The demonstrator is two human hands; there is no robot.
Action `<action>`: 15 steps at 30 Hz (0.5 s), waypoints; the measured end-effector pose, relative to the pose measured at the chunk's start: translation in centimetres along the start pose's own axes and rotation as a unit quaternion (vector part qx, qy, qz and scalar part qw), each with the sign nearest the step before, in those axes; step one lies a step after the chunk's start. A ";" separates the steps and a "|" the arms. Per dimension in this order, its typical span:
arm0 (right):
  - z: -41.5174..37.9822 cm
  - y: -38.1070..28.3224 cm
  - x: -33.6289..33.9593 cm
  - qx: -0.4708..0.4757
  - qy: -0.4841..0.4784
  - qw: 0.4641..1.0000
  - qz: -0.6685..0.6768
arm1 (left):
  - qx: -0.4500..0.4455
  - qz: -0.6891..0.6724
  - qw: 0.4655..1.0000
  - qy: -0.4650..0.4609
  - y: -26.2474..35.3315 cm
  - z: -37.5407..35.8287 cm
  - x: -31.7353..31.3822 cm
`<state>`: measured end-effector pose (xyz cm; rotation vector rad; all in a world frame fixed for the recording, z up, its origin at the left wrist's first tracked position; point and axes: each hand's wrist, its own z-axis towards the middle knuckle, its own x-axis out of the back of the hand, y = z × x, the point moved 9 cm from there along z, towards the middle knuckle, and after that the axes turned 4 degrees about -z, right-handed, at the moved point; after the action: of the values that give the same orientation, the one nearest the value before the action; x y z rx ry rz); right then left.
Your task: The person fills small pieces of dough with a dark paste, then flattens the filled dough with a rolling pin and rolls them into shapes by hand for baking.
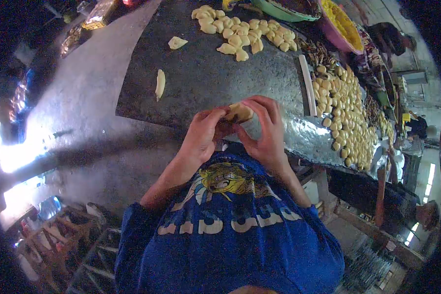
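The dough (242,113) is up between the two hands, in front of the shirt (230,196) and by the near edge of the dark table (196,73). The left hand (203,133) has its thumb and bent fingers closed on the left end of the dough, the fingertips partly hidden in shadow. The right hand (263,128) curves around the other end, its fingers over the top and its thumb below, the two set apart by the dough's thickness. A dark patch shows on the dough beside the left fingers; what it is cannot be told. On the table, well apart from the hands and to their left, lies a thin pale strip (160,85), with a small scrap (177,42) beyond it. Farther out, a loose cluster of pieces (237,36) spreads across the far part, many touching one another. To the right, a long white bar (307,85) lies just beside a crowd of rounded balls (345,115), packed closely together and reaching toward the table's right end. Behind these stand a green basin (286,15) and a pink basin (328,30), the pink one holding something yellow (342,24).
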<state>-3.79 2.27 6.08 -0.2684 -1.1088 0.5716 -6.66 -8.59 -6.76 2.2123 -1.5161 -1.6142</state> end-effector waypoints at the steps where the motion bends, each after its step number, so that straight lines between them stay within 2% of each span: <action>1: 0.1 0.1 -0.2 0.001 0.003 1.000 0.006 | -0.004 0.001 1.000 -0.007 0.4 -0.2 -0.5; 5: 0.1 0.6 -0.7 -0.002 0.027 1.000 0.011 | -0.029 0.011 0.999 -0.040 1.1 -0.4 -1.7; 15: 0.2 2.5 -1.4 -0.051 0.029 0.998 0.039 | -0.019 0.007 1.000 -0.016 0.7 0.3 -0.7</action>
<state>-5.13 3.57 3.89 -0.4152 -1.0759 0.5738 -7.32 -8.36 -6.04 2.1615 -1.4917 -1.6687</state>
